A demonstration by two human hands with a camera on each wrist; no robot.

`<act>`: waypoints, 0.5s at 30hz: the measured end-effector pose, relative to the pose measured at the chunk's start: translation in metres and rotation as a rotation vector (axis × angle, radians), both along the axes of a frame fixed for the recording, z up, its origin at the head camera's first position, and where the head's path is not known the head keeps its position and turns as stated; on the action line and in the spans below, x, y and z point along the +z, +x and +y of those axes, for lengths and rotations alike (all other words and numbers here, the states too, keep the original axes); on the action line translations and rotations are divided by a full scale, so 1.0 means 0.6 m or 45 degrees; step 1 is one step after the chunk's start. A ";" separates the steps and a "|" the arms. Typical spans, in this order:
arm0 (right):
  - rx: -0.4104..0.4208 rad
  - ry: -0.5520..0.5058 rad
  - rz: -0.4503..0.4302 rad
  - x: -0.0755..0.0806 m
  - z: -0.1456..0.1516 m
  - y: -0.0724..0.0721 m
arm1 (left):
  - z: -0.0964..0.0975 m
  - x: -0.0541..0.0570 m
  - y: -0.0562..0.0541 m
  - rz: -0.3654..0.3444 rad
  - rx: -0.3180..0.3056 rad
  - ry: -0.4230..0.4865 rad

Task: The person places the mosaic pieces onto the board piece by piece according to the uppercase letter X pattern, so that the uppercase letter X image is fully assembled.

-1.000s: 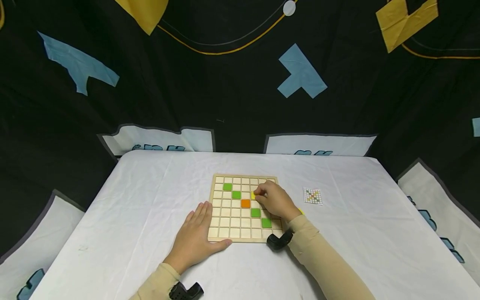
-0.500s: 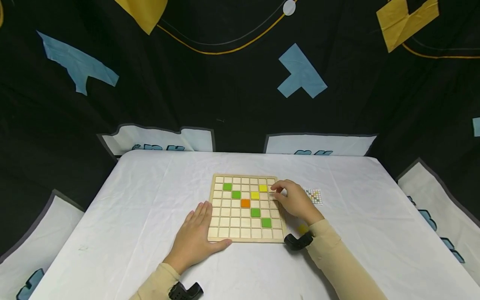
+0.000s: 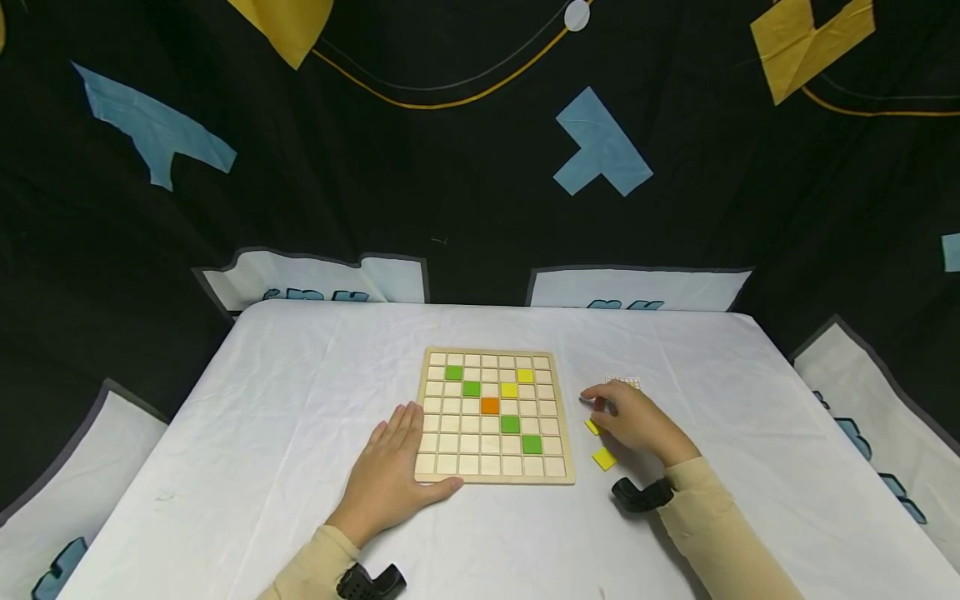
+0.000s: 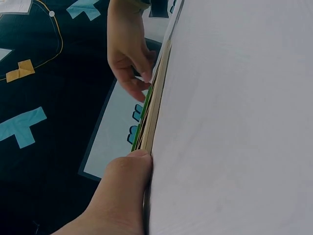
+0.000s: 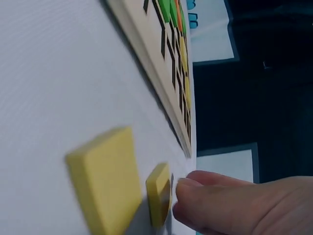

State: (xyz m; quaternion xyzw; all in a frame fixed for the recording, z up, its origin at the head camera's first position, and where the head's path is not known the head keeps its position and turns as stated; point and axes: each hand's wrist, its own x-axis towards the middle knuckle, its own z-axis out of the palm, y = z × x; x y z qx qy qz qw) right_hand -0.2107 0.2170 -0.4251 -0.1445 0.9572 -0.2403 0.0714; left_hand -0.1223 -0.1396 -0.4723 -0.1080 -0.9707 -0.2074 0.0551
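Note:
A square wooden grid board (image 3: 495, 480) lies on the table, its cells filled with plain tiles plus green, yellow and orange ones. My left hand (image 3: 393, 467) rests flat along the board's left side, fingers straight, with the thumb (image 4: 128, 178) at its front edge. To the right of the board, my right hand (image 3: 637, 421) hovers by a yellow tile (image 3: 592, 427), thumb and fingers apart in the head view. In the right wrist view the thumb is close beside that yellow tile (image 5: 158, 196); contact cannot be told. A second yellow tile (image 3: 604, 458) lies nearer me.
A small printed pattern card (image 3: 622, 382) lies behind my right hand, partly covered by it. White cloth (image 3: 225, 467) covers the table, and a dark curtain (image 3: 450, 183) with coloured patches hangs behind it.
My right hand has left the board, moving right and toward me to the loose yellow tiles. A yellow tile at the board's upper right came into view as it withdrew. My left hand stays put.

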 end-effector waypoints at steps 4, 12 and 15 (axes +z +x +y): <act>0.034 -0.010 -0.011 -0.001 0.013 0.009 | 0.001 0.000 -0.001 -0.004 0.003 0.005; 0.002 -0.062 -0.034 -0.009 0.023 0.016 | 0.002 0.000 0.000 0.010 -0.001 0.003; -0.007 -0.087 -0.040 -0.011 0.024 0.017 | 0.002 -0.001 0.000 0.010 0.001 0.001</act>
